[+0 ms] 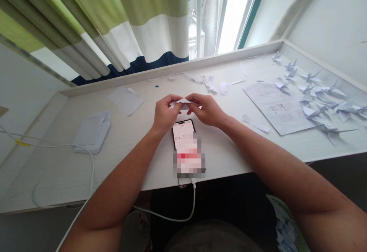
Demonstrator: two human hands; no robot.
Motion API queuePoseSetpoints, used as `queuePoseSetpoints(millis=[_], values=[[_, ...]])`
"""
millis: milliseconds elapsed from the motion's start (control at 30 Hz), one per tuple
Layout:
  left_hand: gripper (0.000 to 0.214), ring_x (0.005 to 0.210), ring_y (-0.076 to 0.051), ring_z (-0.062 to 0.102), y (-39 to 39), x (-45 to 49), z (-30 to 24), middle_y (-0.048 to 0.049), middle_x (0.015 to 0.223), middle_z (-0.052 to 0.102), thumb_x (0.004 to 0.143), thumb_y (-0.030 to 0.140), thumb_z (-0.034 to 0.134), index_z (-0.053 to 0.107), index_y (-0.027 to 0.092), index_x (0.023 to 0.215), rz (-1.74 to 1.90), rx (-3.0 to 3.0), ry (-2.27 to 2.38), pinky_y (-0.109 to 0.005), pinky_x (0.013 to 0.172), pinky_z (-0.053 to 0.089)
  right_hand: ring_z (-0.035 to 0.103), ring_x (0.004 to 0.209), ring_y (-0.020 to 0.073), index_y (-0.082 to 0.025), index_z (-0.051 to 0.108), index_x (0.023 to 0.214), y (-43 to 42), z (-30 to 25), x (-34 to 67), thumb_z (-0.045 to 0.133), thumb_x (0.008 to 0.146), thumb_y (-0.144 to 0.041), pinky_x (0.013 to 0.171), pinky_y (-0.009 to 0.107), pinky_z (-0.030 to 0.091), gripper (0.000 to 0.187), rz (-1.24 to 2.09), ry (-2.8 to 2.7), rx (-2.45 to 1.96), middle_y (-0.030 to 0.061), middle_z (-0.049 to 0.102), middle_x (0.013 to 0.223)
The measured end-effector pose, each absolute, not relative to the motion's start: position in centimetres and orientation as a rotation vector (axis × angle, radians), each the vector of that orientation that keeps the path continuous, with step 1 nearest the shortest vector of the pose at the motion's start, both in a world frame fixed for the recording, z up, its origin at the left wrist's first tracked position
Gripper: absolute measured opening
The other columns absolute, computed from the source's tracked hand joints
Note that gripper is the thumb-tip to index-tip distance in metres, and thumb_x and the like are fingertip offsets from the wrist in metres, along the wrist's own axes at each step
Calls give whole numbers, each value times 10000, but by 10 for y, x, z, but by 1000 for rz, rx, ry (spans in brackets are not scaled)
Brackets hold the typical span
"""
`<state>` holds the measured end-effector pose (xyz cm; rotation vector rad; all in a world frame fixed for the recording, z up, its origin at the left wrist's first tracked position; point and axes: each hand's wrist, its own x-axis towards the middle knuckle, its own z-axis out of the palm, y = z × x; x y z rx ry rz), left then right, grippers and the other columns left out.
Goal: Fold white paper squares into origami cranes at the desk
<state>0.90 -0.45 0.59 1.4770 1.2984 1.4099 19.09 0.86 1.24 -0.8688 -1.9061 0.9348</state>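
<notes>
Behind the white tabletop (126, 130) hangs a green-and-white curtain (114, 23); a phone (181, 130) lies at the middle of the front edge; just beyond it, the left hand (166, 110) and right hand (208, 110) both have their grip pinched on a small folded paper (184, 100); paper cranes (314, 112) crowd the right edge.

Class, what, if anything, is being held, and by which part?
The left hand and right hand together hold a folded white paper, pinched near its left and right ends.
</notes>
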Motion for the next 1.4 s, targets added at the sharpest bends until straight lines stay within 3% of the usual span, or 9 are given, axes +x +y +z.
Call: queuePoseSetpoints(millis=[200,367,600,867,967,1200,1400], values=[[171,643,-147,694,-6,9,9,-16,795,761,799,338,822,786,188,872,1442,1504,1317,-278,603,613,751,860,198,-180,725,1066,8,16,191,701,962,-451,819,370,609,291,1121,-1815,-798,76,794,1019],[103,675,-141,683,-10,13,13,-5,809,774,789,277,815,763,202,835,1485,1627,1377,-238,566,537,666,790,176,-163,754,860,11,21,191,687,948,-616,756,337,540,466,1119,-1729,-852,51,756,823],[277,656,-127,656,-10,10,14,-7,857,765,764,272,857,733,220,1006,1415,1583,1307,-259,616,535,637,768,169,-182,788,823,16,20,195,796,861,-553,727,328,515,373,1248,-1633,-864,41,758,807],[472,880,-194,768,-9,10,17,-73,1033,790,828,565,843,678,206,1087,1285,1435,1030,-310,747,615,671,777,158,-204,759,868,19,19,195,885,778,-620,728,318,584,444,1476,-1303,-848,24,728,836],[520,864,-196,776,-9,12,14,-76,1037,796,809,611,854,707,201,1091,1319,1457,1037,-314,736,619,684,782,154,-208,751,885,20,17,194,906,765,-605,741,322,603,442,1560,-1227,-836,19,730,849],[467,681,-156,703,-3,8,8,-34,807,780,788,621,870,778,186,930,1406,1407,1105,-288,619,590,715,809,154,-208,762,921,16,18,192,918,780,-538,786,341,616,392,1632,-1275,-765,21,761,876],[383,674,-141,681,-6,7,11,-42,830,796,793,534,895,828,182,929,1364,1428,1081,-288,630,585,718,788,159,-188,762,853,16,20,193,885,800,-594,769,335,615,427,1598,-1348,-784,29,748,821]])
